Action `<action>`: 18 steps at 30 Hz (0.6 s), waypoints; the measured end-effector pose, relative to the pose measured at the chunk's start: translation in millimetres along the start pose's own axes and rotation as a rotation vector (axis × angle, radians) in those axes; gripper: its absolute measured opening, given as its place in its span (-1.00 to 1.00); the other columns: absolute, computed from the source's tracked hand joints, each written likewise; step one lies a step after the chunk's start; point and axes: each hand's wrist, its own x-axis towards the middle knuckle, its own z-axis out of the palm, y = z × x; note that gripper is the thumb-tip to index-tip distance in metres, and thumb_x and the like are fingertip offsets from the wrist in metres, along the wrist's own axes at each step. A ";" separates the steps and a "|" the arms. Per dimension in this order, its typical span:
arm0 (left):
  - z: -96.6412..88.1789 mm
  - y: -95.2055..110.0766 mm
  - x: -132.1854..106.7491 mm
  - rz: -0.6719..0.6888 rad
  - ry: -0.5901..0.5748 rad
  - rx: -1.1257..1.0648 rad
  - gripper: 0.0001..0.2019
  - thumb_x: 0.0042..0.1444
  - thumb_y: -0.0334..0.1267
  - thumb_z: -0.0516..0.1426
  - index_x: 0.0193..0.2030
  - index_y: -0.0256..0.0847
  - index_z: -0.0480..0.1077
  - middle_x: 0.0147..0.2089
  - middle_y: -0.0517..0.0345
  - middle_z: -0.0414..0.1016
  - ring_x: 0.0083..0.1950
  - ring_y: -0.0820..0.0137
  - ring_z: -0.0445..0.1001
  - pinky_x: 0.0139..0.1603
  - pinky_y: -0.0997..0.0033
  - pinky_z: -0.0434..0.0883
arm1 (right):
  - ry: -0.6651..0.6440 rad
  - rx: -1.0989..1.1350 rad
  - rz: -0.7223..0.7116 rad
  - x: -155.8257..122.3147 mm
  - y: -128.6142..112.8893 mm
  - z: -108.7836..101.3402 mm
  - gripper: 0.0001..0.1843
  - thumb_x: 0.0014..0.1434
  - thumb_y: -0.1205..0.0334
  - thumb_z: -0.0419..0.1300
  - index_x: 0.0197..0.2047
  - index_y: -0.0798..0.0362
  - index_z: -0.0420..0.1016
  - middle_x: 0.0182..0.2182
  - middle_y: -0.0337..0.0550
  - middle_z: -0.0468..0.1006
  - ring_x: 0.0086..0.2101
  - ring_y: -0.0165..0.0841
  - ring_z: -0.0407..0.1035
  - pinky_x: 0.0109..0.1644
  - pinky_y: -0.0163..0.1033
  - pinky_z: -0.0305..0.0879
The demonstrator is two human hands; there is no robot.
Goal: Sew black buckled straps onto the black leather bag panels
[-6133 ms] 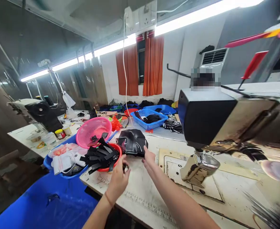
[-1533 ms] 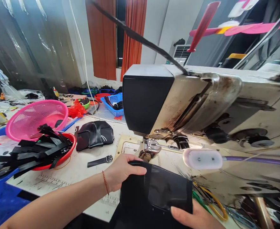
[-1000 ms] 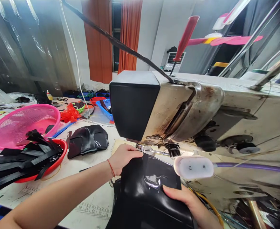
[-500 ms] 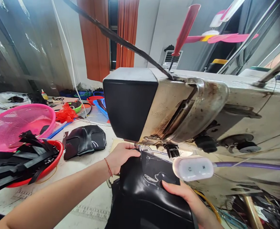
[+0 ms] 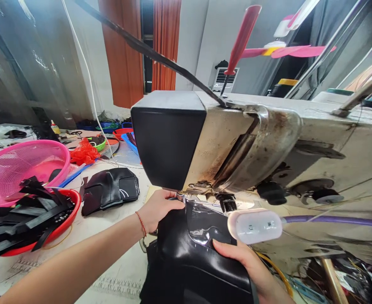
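Note:
A glossy black leather piece (image 5: 201, 261) lies under the head of a sewing machine (image 5: 168, 145), its far edge at the presser foot (image 5: 182, 197). My left hand (image 5: 160, 207), with a red cord bracelet at the wrist, pinches the piece's far left edge close beside the foot. My right hand (image 5: 243, 257) grips its right side, thumb on top and fingers hidden underneath. A line of pale stitches runs along the piece's upper right edge. The needle itself is hard to make out.
Left stand a red basket (image 5: 77, 207) of black strips, a pink basket (image 5: 63, 157) and a stack of black leather pieces (image 5: 111, 190). A lit white lamp (image 5: 255, 226) on a purple cable hangs near my right hand. A red-handled screwdriver (image 5: 243, 38) stands on the machine.
The whole view has shifted slightly, so most things appear a little further left. Both hands keep their hold, and the leather piece stays at the presser foot.

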 end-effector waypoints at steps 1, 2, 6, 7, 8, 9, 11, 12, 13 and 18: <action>-0.3 0.1 -0.5 -0.005 -0.004 -0.006 -0.77 -0.27 -0.35 0.32 -0.38 -0.29 0.49 -0.41 0.09 0.57 -0.39 0.31 0.54 -0.32 0.34 0.47 | 0.003 -0.017 -0.006 1.6 0.8 -2.4 -0.36 -0.19 0.08 0.40 0.02 0.05 0.54 -0.16 0.00 0.66 -0.06 0.05 0.49 0.14 0.13 0.29; -0.5 0.1 -1.2 -0.012 -0.011 -0.013 -0.76 -0.27 -0.35 0.33 -0.36 -0.29 0.50 -0.40 0.08 0.57 -0.38 0.30 0.55 -0.31 0.34 0.47 | 0.005 -0.033 -0.012 3.2 1.7 -5.0 -0.36 -0.18 0.08 0.40 0.03 0.06 0.54 -0.17 0.00 0.66 -0.06 0.05 0.49 0.14 0.13 0.29; -0.1 -0.6 -4.8 -0.039 -0.004 -0.021 -0.65 -0.30 -0.37 0.33 -0.26 -0.29 0.50 -0.38 0.06 0.58 -0.37 0.25 0.57 -0.35 0.33 0.48 | -0.005 -0.064 -0.026 8.4 2.8 -13.9 -0.35 -0.19 0.06 0.42 0.02 0.04 0.54 -0.16 0.00 0.66 -0.06 0.06 0.49 0.14 0.14 0.30; 0.3 -1.1 -5.4 -0.040 0.013 -0.021 -0.63 -0.30 -0.37 0.33 -0.24 -0.29 0.49 -0.38 0.05 0.58 -0.37 0.24 0.57 -0.37 0.33 0.48 | -0.009 -0.069 -0.029 9.3 2.0 -15.4 -0.36 -0.21 0.06 0.43 0.00 0.05 0.56 -0.17 0.00 0.66 -0.06 0.06 0.49 0.14 0.13 0.30; 1.0 -1.7 -5.9 -0.039 0.028 -0.027 -0.62 -0.29 -0.38 0.32 -0.22 -0.29 0.49 -0.37 0.05 0.59 -0.37 0.24 0.57 -0.37 0.32 0.48 | -0.014 -0.076 -0.035 10.1 0.8 -16.6 -0.38 -0.22 0.07 0.44 -0.03 0.05 0.58 -0.17 0.00 0.66 -0.06 0.06 0.49 0.15 0.12 0.30; 1.8 -2.1 -6.2 -0.036 0.041 -0.039 -0.60 -0.29 -0.38 0.32 -0.19 -0.30 0.48 -0.35 0.03 0.59 -0.37 0.23 0.57 -0.37 0.31 0.49 | -0.019 -0.085 -0.038 10.7 -0.9 -17.6 -0.40 -0.23 0.09 0.45 -0.06 0.06 0.59 -0.18 0.01 0.66 -0.06 0.06 0.49 0.14 0.10 0.31; 3.8 -2.7 -7.5 -0.019 0.061 -0.086 -0.55 -0.28 -0.40 0.32 -0.14 -0.30 0.46 -0.30 0.01 0.61 -0.34 0.22 0.58 -0.33 0.28 0.51 | -0.040 -0.098 -0.007 11.8 -5.4 -19.1 -0.48 -0.22 0.12 0.46 -0.12 0.08 0.62 -0.22 0.01 0.67 -0.08 0.06 0.51 0.12 0.08 0.35; 4.9 -3.0 -8.7 -0.005 0.080 -0.116 -0.51 -0.29 -0.42 0.33 -0.11 -0.29 0.44 -0.29 0.01 0.61 -0.33 0.22 0.58 -0.30 0.26 0.52 | -0.061 -0.095 0.037 12.4 -7.9 -19.8 -0.54 -0.18 0.12 0.44 -0.16 0.08 0.63 -0.25 0.01 0.68 -0.11 0.05 0.52 0.09 0.08 0.37; 6.1 -3.3 -10.4 0.008 0.103 -0.142 -0.48 -0.31 -0.44 0.33 -0.09 -0.29 0.43 -0.28 0.02 0.61 -0.32 0.22 0.58 -0.28 0.26 0.52 | -0.089 -0.078 0.094 13.0 -10.3 -20.5 -0.59 -0.14 0.11 0.42 -0.19 0.10 0.64 -0.27 0.02 0.68 -0.15 0.03 0.54 0.06 0.08 0.39; 10.4 -8.3 -24.0 0.004 -0.011 -0.244 -0.54 -0.29 -0.42 0.34 -0.13 -0.36 0.49 -0.20 -0.11 0.62 -0.24 0.15 0.59 -0.20 0.21 0.53 | -0.187 0.066 0.269 18.2 -17.1 -23.0 -0.67 -0.07 0.04 0.37 -0.33 0.15 0.64 -0.35 0.07 0.67 -0.26 0.01 0.57 0.01 0.07 0.42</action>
